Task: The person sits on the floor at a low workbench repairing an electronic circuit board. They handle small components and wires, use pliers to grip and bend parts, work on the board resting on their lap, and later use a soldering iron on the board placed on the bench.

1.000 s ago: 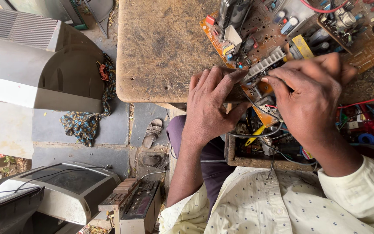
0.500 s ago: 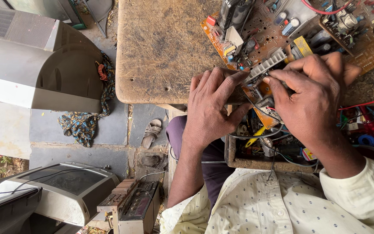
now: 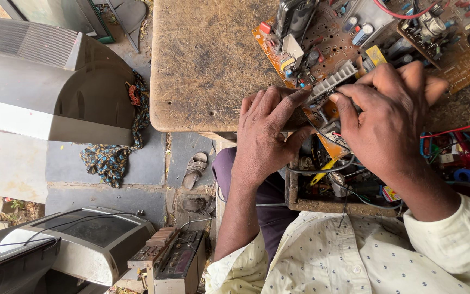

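A brown circuit board (image 3: 322, 38) crowded with parts lies on a worn wooden table (image 3: 208, 65). My left hand (image 3: 265, 136) grips the board's near edge beside a ribbed metal heat sink (image 3: 333, 81). Across from it my right hand (image 3: 390, 117) presses fingertips onto the board by the heat sink's other end. Whether a small part sits between those fingers is hidden. A second board (image 3: 452, 43) with a red wire lies further right.
An open drawer (image 3: 333, 185) under the table holds wires and small tools. A grey television casing (image 3: 50, 81) and patterned cloth (image 3: 110, 158) lie on the paved floor at left, with a sandal (image 3: 194, 169). Another set (image 3: 82, 245) and a radio-like unit (image 3: 175, 261) sit lower left.
Both hands stay on the board by the heat sink; only the fingers have shifted a little and the view has dipped slightly.
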